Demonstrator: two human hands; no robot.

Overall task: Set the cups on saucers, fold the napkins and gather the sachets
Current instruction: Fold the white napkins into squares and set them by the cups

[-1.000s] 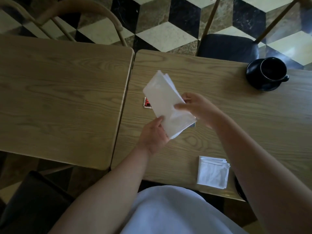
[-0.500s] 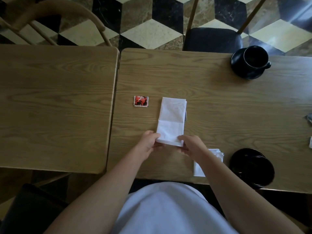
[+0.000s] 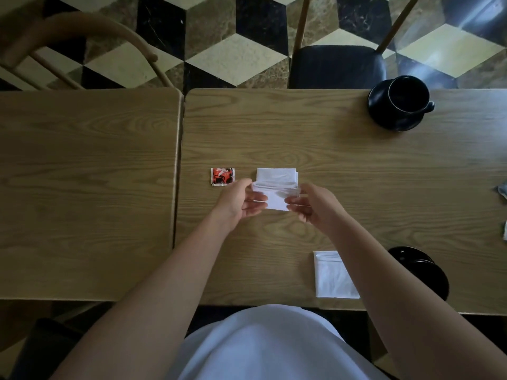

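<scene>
1. Fingers [image 3: 253,200] of left hand [image 3: 238,201] curled onto left edge of white napkin [image 3: 277,185], pinching it.
2. Fingers [image 3: 297,204] of right hand [image 3: 315,207] curled onto right edge of same napkin, pinching it likewise.
3. Napkin near centre of right-hand worktop [image 3: 343,160]: far half flat on the wood, near half lifted and bent over between the two hands, mid-fold.
4. Red sachet [image 3: 222,176] flat on worktop at 9 o'clock from napkin, just beside left hand, apart from both.
5. Second napkin [image 3: 329,275], folded square, at 5 o'clock from the held one, near the worktop's front edge, partly hidden under right forearm.
6. Black cup [image 3: 408,97] upright on black saucer [image 3: 384,116] at 2 o'clock, by the far edge, handle pointing right.
7. Another black saucer [image 3: 422,267] at 4 o'clock, near the front edge, beside the folded napkin; whether anything sits on it cannot be told.
8. Small pale scraps [image 3: 503,189] at right border, 3 o'clock, cut off; too little visible to name.
9. Second worktop [image 3: 82,187] butted against the first on the left.
</scene>
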